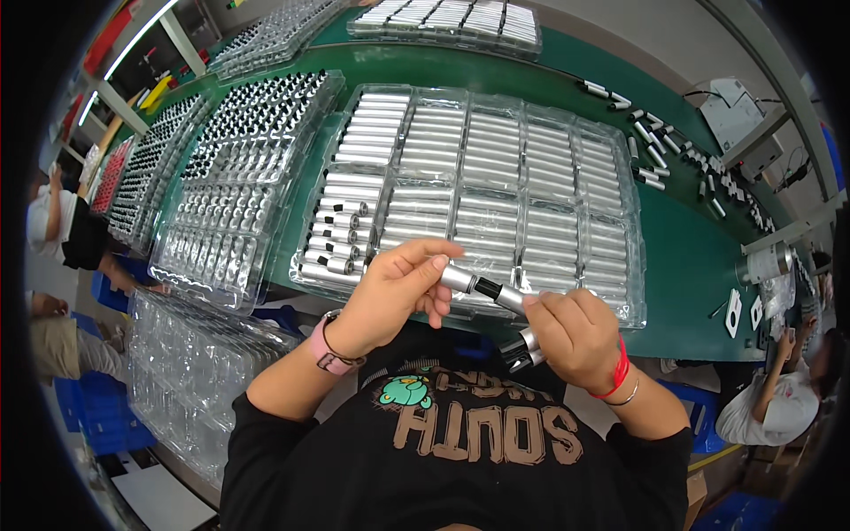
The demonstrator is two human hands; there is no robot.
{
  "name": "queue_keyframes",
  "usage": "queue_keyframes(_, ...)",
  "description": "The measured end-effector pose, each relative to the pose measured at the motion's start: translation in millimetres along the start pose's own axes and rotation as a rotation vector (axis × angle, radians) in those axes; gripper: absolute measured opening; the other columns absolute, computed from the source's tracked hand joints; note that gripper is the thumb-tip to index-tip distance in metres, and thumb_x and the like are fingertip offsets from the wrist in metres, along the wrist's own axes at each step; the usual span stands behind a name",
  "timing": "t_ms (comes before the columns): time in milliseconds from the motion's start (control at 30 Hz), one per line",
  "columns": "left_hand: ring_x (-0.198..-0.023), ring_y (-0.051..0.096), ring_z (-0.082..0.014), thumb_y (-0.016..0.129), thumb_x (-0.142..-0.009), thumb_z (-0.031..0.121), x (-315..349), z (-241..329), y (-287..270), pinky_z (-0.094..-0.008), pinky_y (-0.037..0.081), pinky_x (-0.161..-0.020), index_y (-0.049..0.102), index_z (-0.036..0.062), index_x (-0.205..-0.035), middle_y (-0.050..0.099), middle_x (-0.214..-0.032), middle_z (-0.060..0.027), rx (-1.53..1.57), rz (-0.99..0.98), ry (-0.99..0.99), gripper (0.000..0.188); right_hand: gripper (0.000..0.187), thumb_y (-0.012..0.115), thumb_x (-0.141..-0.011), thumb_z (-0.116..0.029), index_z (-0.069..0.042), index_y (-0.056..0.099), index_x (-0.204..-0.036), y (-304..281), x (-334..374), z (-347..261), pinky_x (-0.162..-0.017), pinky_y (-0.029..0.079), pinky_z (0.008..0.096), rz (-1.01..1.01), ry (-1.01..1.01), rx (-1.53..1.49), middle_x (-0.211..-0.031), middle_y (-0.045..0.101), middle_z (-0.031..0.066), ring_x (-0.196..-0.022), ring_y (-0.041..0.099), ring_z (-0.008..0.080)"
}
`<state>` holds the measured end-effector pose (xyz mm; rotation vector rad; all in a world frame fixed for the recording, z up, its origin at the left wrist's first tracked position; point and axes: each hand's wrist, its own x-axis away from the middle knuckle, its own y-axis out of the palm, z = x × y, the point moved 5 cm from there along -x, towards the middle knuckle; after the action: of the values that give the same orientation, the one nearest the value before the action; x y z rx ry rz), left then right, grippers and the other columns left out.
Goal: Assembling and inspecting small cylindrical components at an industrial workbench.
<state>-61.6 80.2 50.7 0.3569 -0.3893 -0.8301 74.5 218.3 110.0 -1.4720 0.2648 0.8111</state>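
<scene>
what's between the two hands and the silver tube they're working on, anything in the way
Nothing visible. The left hand already pinches the silver tube at one end, the right hand grips its other end past the black collar, just above the clear tray.

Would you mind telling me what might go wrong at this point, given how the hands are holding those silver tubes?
1. The right hand pinches one silver tube while gripping spare tubes below; a spare could slip out and fall.
2. The left hand holds its tube only at the fingertips, so it may tilt as the black end meets the other piece.
3. The hands work past the table edge, so anything dropped likely misses the clear tray.
</scene>
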Motion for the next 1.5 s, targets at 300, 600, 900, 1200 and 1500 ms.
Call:
queue_keyframes(300,-0.055,0.055,-0.0125,0.053,-0.093,0.006,4,-5,8,-0.0219,0.047,-0.048,0.060,-0.0031,-0.109,0.060,-0.072,-0.0078,-0.273,-0.295,-0.359,0.019,0.016,0.064,-0.074,-0.008,-0.006,0.061,-0.089,2,-1,-7,-0.047,0.036,0.0239,-0.027,-0.217,0.026,-0.076,0.054,0.0028,-0.057,0.044,0.0133)
queue_keyframes(600,-0.066,0.054,-0.0183,0.063,-0.082,0.005,28,11,34,-0.0269,0.045,-0.057,0.059,-0.0027,-0.103,0.057,-0.079,-0.0083,-1.064,-0.482,0.599,0.023,0.023,0.069,-0.068,-0.006,-0.007,0.060,-0.090,5,11,-2,-0.051,0.038,0.0260,-0.170,0.141,-0.562,-0.072,0.052,0.0019,-0.058,0.047,0.0151)
queue_keyframes(900,-0.070,0.051,-0.0196,0.064,-0.077,0.002,38,9,33,-0.0307,0.044,-0.067,0.060,-0.0016,-0.101,0.057,-0.082,-0.0063,-1.195,-0.446,1.091,0.024,0.027,0.072,-0.068,-0.003,-0.007,0.061,-0.093,25,23,3,-0.056,0.039,0.0247,-0.378,0.513,-1.095,-0.074,0.057,0.0014,-0.059,0.049,0.0140)
queue_keyframes(1200,-0.086,0.049,-0.0185,0.067,-0.077,0.016,-18,58,-67,-0.0344,0.032,-0.085,0.068,0.0147,-0.091,0.060,-0.083,0.0025,-1.686,-0.061,0.728,0.015,0.031,0.060,-0.082,-0.006,0.005,0.055,-0.110,25,49,49,-0.033,0.033,0.0171,0.198,1.345,-1.406,-0.070,0.057,0.0087,-0.052,0.050,0.0091)
queue_keyframes(1500,-0.090,0.047,-0.0197,0.067,-0.070,0.009,-9,49,-56,-0.0352,0.032,-0.084,0.067,0.0153,-0.087,0.055,-0.085,-0.0021,-1.929,-0.118,0.753,0.018,0.035,0.053,-0.089,-0.012,0.005,0.051,-0.120,33,60,39,-0.037,0.035,0.0166,0.041,1.360,-2.015,-0.079,0.056,0.0081,-0.057,0.050,0.0081)
